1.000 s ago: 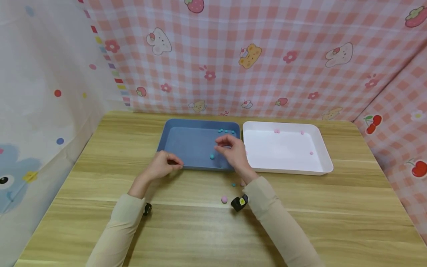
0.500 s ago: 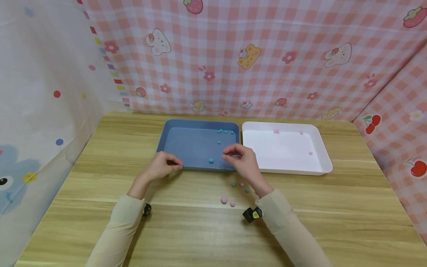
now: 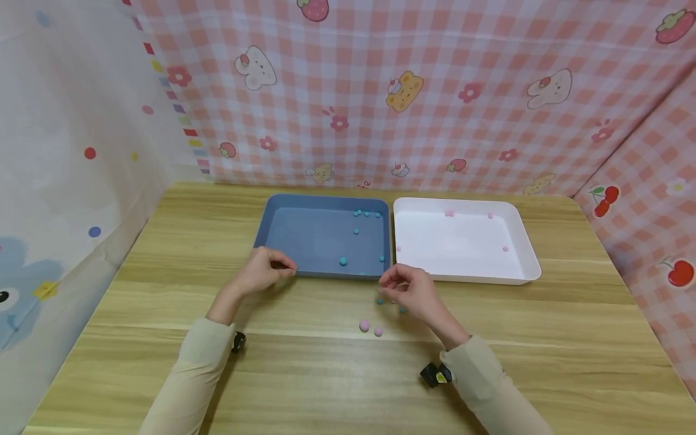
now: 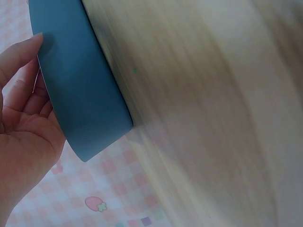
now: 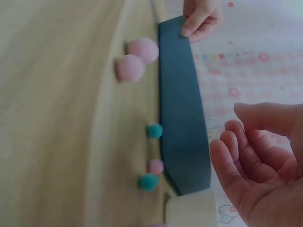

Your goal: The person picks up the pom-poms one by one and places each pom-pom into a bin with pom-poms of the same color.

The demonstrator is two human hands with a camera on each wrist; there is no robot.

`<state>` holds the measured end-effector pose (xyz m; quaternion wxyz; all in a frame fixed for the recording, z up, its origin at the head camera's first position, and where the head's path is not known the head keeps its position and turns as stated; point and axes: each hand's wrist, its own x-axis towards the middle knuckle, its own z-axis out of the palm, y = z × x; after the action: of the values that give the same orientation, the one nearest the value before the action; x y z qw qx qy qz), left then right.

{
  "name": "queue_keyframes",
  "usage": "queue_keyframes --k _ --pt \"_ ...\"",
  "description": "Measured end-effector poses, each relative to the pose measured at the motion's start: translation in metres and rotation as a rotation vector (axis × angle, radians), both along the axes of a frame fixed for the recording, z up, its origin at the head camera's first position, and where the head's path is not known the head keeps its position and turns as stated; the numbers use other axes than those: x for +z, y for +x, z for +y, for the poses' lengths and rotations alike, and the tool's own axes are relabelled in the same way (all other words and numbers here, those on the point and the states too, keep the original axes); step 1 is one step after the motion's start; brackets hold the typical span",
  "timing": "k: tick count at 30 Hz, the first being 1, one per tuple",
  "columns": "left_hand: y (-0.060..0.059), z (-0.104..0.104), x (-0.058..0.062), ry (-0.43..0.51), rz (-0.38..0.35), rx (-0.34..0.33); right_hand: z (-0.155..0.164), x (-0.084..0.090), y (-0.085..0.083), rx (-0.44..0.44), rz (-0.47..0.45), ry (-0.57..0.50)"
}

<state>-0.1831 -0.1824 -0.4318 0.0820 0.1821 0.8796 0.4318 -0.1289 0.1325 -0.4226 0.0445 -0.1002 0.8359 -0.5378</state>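
Observation:
My left hand (image 3: pixel 276 266) pinches the near left corner of the blue tray (image 3: pixel 304 238); in the left wrist view the thumb (image 4: pixel 21 54) lies against the tray's outer wall (image 4: pixel 80 94). Several teal balls (image 3: pixel 343 261) lie inside the tray. My right hand (image 3: pixel 399 284) hovers over the table just in front of the two trays, its fingers (image 5: pixel 236 161) loosely curled and its palm empty. Under and beside it lie two pink balls (image 3: pixel 364 325) (image 5: pixel 142 49), a smaller pink one (image 5: pixel 155 166) and two teal balls (image 3: pixel 403 310) (image 5: pixel 154 131).
A white tray (image 3: pixel 524 257) stands right of the blue one, touching it, with a few pink balls (image 3: pixel 449 213) inside. Both stand on a wooden table (image 3: pixel 571 338) enclosed by patterned cloth walls (image 3: pixel 435 90) on three sides.
My right hand has drawn back from over the blue tray toward me, to above the loose balls on the table. My left hand has stayed on the tray's corner.

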Motion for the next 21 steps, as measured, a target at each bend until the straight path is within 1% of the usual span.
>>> queue_keyframes --k 2,6,10,15,21 --pt "0.0 0.0 0.0 -0.002 -0.002 0.0 0.003 -0.003 0.002 0.025 -0.002 0.016" --pt "0.0 -0.001 0.0 -0.01 -0.005 0.0 0.009 -0.009 0.005 0.043 0.007 0.036" --pt "0.0 -0.001 0.001 -0.009 -0.008 0.0 0.014 -0.011 0.008 0.066 0.019 0.09" --pt "0.001 0.0 0.002 -0.006 -0.011 -0.001 0.018 -0.014 0.009 0.075 0.007 0.162" --pt "0.0 0.0 0.001 -0.016 -0.001 -0.002 0.022 -0.018 0.009 0.088 0.022 0.205"
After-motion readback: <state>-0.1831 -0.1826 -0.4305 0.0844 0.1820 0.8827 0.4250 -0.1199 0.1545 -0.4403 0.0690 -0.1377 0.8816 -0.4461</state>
